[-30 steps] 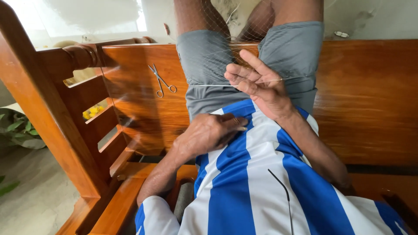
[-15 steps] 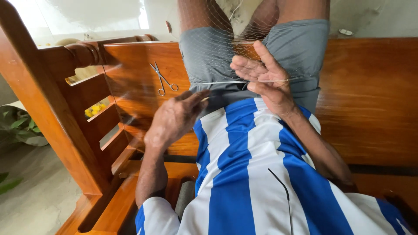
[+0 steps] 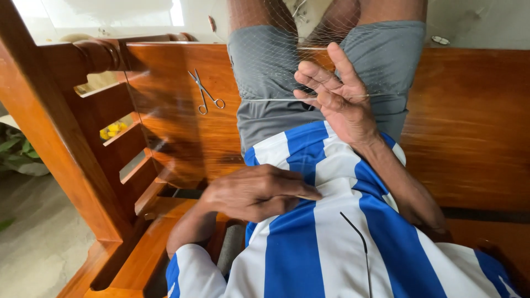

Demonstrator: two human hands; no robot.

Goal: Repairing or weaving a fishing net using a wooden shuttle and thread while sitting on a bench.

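The right hand (image 3: pixel 337 99), fingers spread, pinches a thin stick (image 3: pixel 276 100) against the net (image 3: pixel 265 49). The left hand (image 3: pixel 259 192) rests curled on the striped shirt (image 3: pixel 309 248), near side, fingers together; whether it holds anything, I cannot tell.

Bright daylight comes from the window (image 3: pixel 99 14) at upper left, blown out to white. Glare sheens the bench (image 3: pixel 176 127) below it. Edges bend with wide-angle distortion; the floor (image 3: pixel 38 243) beside the bench looks softer, dimmer.
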